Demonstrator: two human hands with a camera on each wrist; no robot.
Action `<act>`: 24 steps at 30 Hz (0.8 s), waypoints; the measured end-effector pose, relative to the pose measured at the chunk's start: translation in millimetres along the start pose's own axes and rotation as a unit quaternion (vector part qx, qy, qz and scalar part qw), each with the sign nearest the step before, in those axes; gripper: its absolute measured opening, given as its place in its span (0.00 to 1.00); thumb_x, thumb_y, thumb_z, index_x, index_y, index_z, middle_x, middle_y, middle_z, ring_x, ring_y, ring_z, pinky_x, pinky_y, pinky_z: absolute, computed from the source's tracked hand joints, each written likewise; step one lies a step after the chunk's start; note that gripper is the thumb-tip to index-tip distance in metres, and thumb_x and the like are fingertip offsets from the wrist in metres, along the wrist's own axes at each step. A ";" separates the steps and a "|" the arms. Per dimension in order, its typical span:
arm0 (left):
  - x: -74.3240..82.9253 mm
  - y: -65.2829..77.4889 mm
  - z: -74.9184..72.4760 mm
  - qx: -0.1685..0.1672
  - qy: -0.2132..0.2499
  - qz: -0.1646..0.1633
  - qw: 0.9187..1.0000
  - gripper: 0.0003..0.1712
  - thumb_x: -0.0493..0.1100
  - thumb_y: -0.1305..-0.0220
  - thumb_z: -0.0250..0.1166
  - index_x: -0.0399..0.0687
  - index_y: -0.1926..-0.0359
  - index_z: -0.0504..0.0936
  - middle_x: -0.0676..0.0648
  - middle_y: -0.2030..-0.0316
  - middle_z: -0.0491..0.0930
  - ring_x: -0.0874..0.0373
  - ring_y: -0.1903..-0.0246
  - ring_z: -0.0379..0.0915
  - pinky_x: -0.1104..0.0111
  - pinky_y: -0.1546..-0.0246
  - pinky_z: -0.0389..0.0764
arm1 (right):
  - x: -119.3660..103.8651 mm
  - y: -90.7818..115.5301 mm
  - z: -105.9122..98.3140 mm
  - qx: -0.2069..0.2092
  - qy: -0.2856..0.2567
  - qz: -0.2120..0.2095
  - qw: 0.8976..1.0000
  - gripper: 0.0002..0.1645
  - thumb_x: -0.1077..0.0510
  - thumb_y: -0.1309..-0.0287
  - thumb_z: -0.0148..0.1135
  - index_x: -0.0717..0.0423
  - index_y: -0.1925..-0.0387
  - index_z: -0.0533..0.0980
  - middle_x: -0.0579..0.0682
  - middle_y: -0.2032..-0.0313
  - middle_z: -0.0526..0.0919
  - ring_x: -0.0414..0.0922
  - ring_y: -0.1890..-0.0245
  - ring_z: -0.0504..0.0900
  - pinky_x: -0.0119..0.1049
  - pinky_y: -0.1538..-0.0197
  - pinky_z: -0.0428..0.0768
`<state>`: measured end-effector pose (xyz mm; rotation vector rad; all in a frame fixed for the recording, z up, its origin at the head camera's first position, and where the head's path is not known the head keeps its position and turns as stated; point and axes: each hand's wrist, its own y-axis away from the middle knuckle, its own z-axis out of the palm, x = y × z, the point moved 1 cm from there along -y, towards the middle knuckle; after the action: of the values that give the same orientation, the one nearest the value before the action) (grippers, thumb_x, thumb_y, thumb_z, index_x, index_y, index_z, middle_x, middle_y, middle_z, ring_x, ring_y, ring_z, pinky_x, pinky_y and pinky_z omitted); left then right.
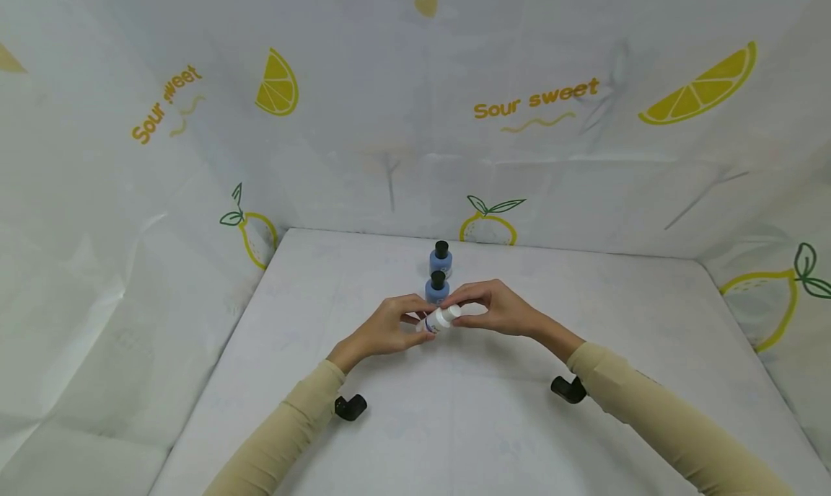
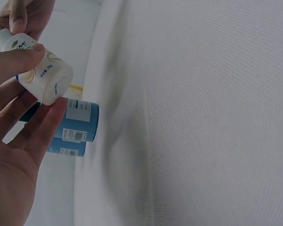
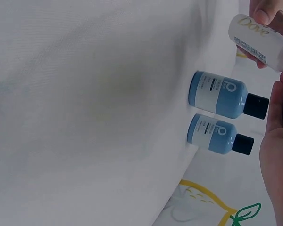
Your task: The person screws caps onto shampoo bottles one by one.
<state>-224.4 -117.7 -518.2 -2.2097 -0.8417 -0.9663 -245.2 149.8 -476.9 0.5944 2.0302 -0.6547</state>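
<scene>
A small white Dove bottle (image 1: 436, 321) is held tilted above the table between both hands, its cap end toward the right. My left hand (image 1: 387, 328) grips the body, the thumb across the label in the left wrist view. At the white cap (image 1: 452, 311), my right hand (image 1: 500, 308) pinches with thumb and fingers. Just beyond the hands stand two blue bottles with black caps, the nearer blue bottle (image 1: 438, 290) in front of the farther blue bottle (image 1: 441, 262). Their pale labels show in the right wrist view.
The white-covered table (image 1: 454, 424) meets a white sheet (image 1: 363, 171) printed with lemons at the back and sides. A small black angular piece (image 1: 350, 407) shows by the left sleeve, and another black piece (image 1: 568, 390) by the right sleeve.
</scene>
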 end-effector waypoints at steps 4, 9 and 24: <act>-0.1 -0.1 -0.3 0.003 -0.002 0.003 1.000 0.24 0.38 0.33 0.78 0.41 0.38 0.86 0.44 0.48 0.88 0.53 0.50 0.87 0.71 0.47 0.92 | -2.3 -0.2 1.4 0.021 0.019 0.012 1.000 0.19 0.64 0.37 0.78 0.56 0.44 0.88 0.55 0.48 0.93 0.36 0.51 0.87 0.33 0.46 0.91; 1.2 -1.1 -0.5 0.011 -0.005 0.008 1.000 0.23 0.39 0.33 0.78 0.40 0.39 0.87 0.43 0.48 0.88 0.52 0.49 0.87 0.71 0.46 0.92 | -2.4 -0.6 3.8 0.050 0.030 0.032 0.998 0.18 0.62 0.39 0.80 0.53 0.47 0.88 0.51 0.51 0.92 0.37 0.53 0.87 0.36 0.41 0.90; 1.8 -0.8 1.2 0.019 -0.003 -0.005 1.000 0.23 0.39 0.34 0.78 0.40 0.40 0.87 0.44 0.49 0.87 0.52 0.48 0.87 0.73 0.47 0.92 | 0.1 0.2 11.5 0.093 0.037 0.052 0.994 0.17 0.62 0.42 0.83 0.51 0.53 0.87 0.49 0.54 0.90 0.38 0.55 0.86 0.37 0.41 0.91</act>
<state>-223.5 -115.7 -517.3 -2.1803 -0.8678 -0.9413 -238.1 142.5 -482.4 0.8388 2.0055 -0.7750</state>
